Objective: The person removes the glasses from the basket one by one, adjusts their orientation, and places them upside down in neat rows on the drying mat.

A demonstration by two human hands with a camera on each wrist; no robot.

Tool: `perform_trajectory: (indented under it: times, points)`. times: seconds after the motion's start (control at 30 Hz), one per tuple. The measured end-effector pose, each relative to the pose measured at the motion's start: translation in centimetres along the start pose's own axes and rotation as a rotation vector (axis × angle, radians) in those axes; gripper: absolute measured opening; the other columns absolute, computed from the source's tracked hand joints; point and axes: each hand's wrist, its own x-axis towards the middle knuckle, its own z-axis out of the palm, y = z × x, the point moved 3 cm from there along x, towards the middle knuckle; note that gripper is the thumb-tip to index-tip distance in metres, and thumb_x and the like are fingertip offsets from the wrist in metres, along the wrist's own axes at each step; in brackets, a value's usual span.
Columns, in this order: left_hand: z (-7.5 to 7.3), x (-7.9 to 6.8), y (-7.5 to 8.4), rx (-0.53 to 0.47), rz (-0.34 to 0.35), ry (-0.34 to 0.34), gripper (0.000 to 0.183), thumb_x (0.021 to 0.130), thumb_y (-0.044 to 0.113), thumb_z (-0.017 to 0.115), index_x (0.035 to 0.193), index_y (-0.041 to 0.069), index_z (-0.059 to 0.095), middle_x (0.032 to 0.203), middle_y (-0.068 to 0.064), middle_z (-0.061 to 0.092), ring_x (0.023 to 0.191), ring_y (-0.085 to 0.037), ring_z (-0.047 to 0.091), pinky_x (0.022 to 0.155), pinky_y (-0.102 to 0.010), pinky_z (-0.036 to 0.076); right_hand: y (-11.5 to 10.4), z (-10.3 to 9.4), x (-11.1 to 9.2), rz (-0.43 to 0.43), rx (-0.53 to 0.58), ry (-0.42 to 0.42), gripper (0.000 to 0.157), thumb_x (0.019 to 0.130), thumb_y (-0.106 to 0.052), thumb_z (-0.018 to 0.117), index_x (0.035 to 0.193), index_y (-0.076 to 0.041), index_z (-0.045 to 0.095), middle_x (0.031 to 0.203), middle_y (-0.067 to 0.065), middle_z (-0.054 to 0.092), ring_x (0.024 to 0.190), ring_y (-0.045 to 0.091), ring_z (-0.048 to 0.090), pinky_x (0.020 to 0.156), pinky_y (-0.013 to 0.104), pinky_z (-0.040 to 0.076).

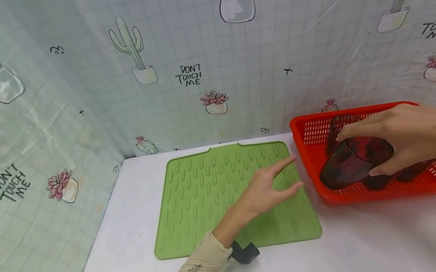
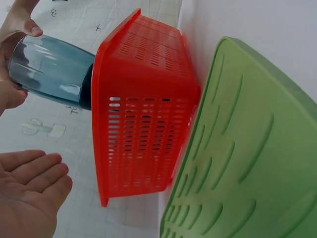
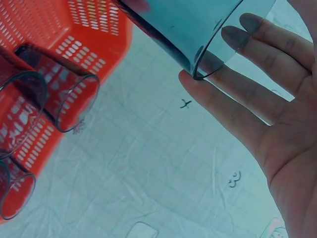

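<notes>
My right hand (image 1: 407, 131) grips a dark tinted drinking glass (image 1: 343, 166) near its rim, fingers on one side and thumb on the other. The glass is tilted, with its base toward the left, over the red plastic basket (image 1: 379, 195). In the left wrist view the glass (image 2: 52, 67) looks bluish and see-through, its base end partly hidden by the basket wall. My left hand (image 1: 266, 188) hovers over the right part of a green ridged mat (image 1: 207, 203), thumb and fingers spread apart, holding nothing.
More tinted glasses lie in the basket, such as one glass (image 3: 74, 101) with its rim toward the camera. The basket stands just right of the mat on a white table (image 1: 124, 244). A cactus-print sheet (image 1: 180, 108) hangs behind and at the left.
</notes>
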Motion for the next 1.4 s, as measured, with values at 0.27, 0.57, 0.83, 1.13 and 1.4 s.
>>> perform_trajectory:
  times: [0.27,0.57,0.83,1.13,1.4]
  points:
    - [0.7,1.1,1.2,0.024,-0.046,-0.041,0.082,0.09,0.044,0.076,0.159,0.021,0.038,0.159,0.0,0.042,0.142,-0.015,0.045,0.111,-0.035,0.044,-0.5,-1.0,0.3,0.004,-0.006,0.011,0.08,0.059,-0.056,0.095,0.129,-0.033,0.066,0.114,-0.013,0.069,0.088,0.009,0.066,0.067,0.035,0.058]
    - [1.4,2.1,2.6,-0.01,0.023,-0.017,0.097,0.083,0.039,0.085,0.161,0.019,0.031,0.162,0.005,0.035,0.146,-0.012,0.037,0.114,-0.033,0.04,-1.7,-2.2,1.1,-0.061,0.016,0.074,0.081,0.059,-0.05,0.096,0.131,-0.041,0.06,0.109,-0.02,0.067,0.085,0.002,0.062,0.065,0.031,0.056]
    - [2.1,2.6,3.1,-0.06,0.058,-0.001,0.096,0.078,0.027,0.09,0.157,0.013,0.037,0.145,-0.001,0.058,0.116,-0.002,0.057,0.094,-0.014,0.046,-2.5,-2.4,1.6,-0.179,0.048,0.185,0.083,0.056,-0.041,0.098,0.13,-0.037,0.061,0.105,-0.02,0.068,0.077,-0.005,0.057,0.059,0.025,0.055]
    - [2.2,2.6,3.2,-0.115,-0.033,0.006,0.082,0.075,0.021,0.093,0.143,0.01,0.05,0.127,-0.003,0.069,0.104,-0.001,0.062,0.086,-0.012,0.049,-2.6,-2.2,1.4,-0.193,0.091,0.19,0.086,0.059,-0.041,0.099,0.134,-0.036,0.059,0.108,-0.017,0.068,0.077,-0.007,0.052,0.057,0.021,0.05]
    - [2.0,2.5,3.1,-0.123,-0.017,0.054,0.079,0.071,0.019,0.095,0.139,0.01,0.056,0.125,-0.001,0.069,0.103,0.0,0.061,0.087,-0.013,0.05,-2.6,-1.6,1.1,-0.184,0.14,0.157,0.088,0.064,-0.04,0.097,0.142,-0.031,0.057,0.125,-0.004,0.068,0.072,-0.011,0.052,0.058,0.019,0.052]
